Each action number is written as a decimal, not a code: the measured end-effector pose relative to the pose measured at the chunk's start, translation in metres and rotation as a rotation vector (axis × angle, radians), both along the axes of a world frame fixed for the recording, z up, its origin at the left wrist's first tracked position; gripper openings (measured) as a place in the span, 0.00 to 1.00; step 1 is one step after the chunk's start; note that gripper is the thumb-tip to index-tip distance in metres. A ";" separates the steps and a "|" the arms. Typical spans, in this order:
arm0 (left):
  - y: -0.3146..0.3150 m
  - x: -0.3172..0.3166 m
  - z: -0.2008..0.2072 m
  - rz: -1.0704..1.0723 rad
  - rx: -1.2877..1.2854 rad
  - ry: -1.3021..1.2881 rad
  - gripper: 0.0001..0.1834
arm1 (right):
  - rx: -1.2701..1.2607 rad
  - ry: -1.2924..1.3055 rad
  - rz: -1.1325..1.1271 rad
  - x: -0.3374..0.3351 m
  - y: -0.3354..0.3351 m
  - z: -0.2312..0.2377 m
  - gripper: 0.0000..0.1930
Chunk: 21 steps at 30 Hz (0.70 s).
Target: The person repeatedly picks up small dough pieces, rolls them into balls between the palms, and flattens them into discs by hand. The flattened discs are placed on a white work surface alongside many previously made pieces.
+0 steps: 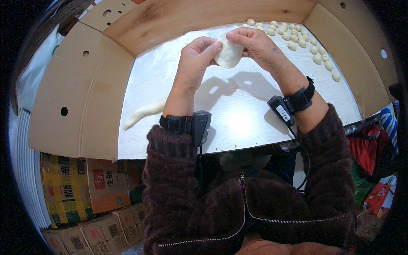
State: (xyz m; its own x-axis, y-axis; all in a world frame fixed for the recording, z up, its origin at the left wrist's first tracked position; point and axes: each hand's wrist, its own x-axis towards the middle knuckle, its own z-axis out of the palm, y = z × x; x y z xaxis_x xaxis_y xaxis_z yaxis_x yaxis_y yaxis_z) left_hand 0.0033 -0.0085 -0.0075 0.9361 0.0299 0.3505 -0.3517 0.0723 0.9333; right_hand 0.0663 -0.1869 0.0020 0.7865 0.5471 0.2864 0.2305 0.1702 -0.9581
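Note:
Between both hands a flattened round of white dough hangs above the table, pinched at its upper edge from each side. My left hand grips its left side with thumb and fingers. On the other side, my right hand is closed on the right edge, with the thumb on top. A long roll of dough lies on the table at the left, partly hidden behind my left wrist. At the far right, several small dough balls are spread in loose rows.
The white tabletop has a wooden board along its back. Cardboard panels rise at the left and right. Cardboard boxes are stacked below on the left. Each wrist wears a strapped black device, with cables hanging down.

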 end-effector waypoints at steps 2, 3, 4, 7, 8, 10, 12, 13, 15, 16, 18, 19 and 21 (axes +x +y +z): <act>0.001 -0.001 0.000 -0.003 -0.090 0.006 0.15 | 0.061 -0.004 0.057 -0.001 0.001 0.000 0.18; 0.001 -0.001 0.000 0.008 -0.142 0.014 0.15 | 0.022 -0.005 0.025 0.000 0.001 0.001 0.19; 0.001 -0.001 0.001 -0.015 -0.158 0.032 0.16 | 0.013 -0.036 0.030 0.000 0.001 0.001 0.20; 0.000 -0.001 0.001 -0.058 -0.183 0.080 0.18 | -0.009 -0.069 0.032 0.003 0.000 0.001 0.21; -0.001 -0.001 0.001 -0.074 -0.165 0.075 0.18 | -0.036 -0.049 0.004 0.004 0.000 0.001 0.20; 0.000 0.000 0.001 -0.063 -0.133 0.036 0.19 | -0.020 -0.071 0.032 0.004 0.000 0.000 0.21; 0.001 0.000 0.001 -0.005 -0.096 -0.024 0.21 | -0.007 -0.053 0.027 0.003 0.001 -0.001 0.21; 0.001 0.000 0.001 -0.005 -0.089 -0.038 0.21 | 0.007 -0.034 0.020 0.002 0.002 -0.001 0.21; 0.002 0.001 0.002 0.021 -0.075 -0.040 0.22 | 0.008 -0.001 0.024 0.001 0.003 -0.002 0.20; 0.002 0.001 0.002 0.014 -0.040 -0.067 0.23 | -0.005 0.013 0.035 0.001 0.003 -0.002 0.20; 0.000 0.001 0.003 0.014 0.027 -0.104 0.24 | -0.008 0.035 0.057 0.002 0.003 -0.003 0.18; -0.001 0.001 0.003 0.016 0.011 -0.084 0.24 | 0.001 0.042 0.067 0.003 0.002 -0.003 0.17; -0.002 0.000 0.004 0.017 -0.017 -0.055 0.24 | 0.006 0.016 0.054 0.004 0.001 -0.003 0.16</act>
State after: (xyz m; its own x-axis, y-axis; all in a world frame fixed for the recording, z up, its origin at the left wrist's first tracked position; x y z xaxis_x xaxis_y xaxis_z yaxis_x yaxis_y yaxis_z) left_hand 0.0033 -0.0109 -0.0039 0.9148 0.0526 0.4005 -0.4037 0.0815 0.9113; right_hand 0.0703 -0.1861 -0.0014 0.7605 0.5872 0.2772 0.2050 0.1879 -0.9606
